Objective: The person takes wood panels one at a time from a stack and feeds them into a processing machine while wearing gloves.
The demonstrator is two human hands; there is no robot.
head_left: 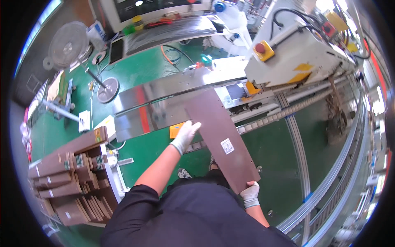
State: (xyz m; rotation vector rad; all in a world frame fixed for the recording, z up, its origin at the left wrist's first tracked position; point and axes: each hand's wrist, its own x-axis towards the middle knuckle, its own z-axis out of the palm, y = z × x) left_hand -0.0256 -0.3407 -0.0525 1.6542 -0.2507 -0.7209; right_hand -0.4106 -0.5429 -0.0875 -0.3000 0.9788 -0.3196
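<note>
A long brown panel point(218, 131) with a white label point(227, 146) slants in front of me. Its far end lies at the shiny metal machine table point(164, 109), and its near end reaches close to my body. My left hand point(186, 136), in a white glove, holds the panel's left edge, with fingertips at its top face. At the near right corner my right hand point(250, 194), also gloved, grips the panel with the thumb on top; the fingers below are hidden.
A white machine point(300, 57) with a red stop button point(260, 48) stands at the far right. A roller track point(267, 122) and metal rails point(329, 181) run along the right. Several brown boards point(70, 181) are stacked at the left. A round fan point(68, 44) stands behind them.
</note>
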